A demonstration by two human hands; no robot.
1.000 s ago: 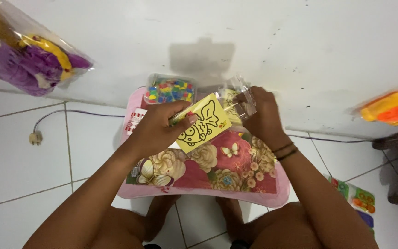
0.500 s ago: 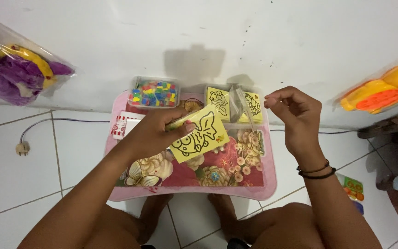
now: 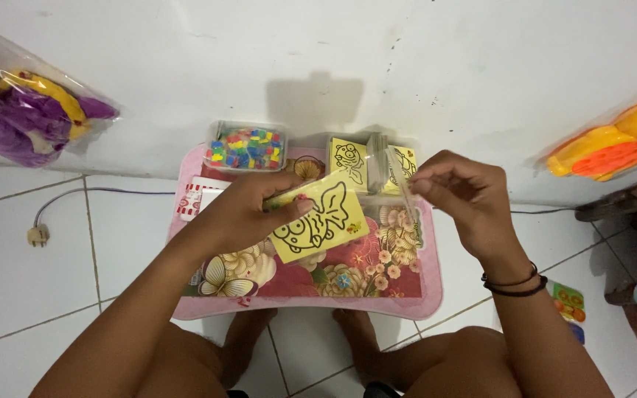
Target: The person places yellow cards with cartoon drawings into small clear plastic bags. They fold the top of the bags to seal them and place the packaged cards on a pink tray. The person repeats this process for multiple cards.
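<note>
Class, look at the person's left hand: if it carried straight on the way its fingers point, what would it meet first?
The left hand points right, so probably the clear plastic sleeve pinched by the right hand; depth is unclear.

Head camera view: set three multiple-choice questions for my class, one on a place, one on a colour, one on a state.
1. Where does the box of coloured beads stand?
A. at the tray's far left corner, by the wall
B. on the floor tiles beside the plug
C. in the person's lap

2. What colour is the card in the left hand?
A. blue
B. yellow with a black outline drawing
C. plain white

3. How is the right hand?
A. flat on the tray
B. raised, fingers pinching a clear plastic sleeve
C. out of sight

Answers: 1 A, the box sits at the back of the pink flowered tray. 2 B, the card is yellow with black lines. 3 B, thumb and fingers close on the sleeve above the tray.
</note>
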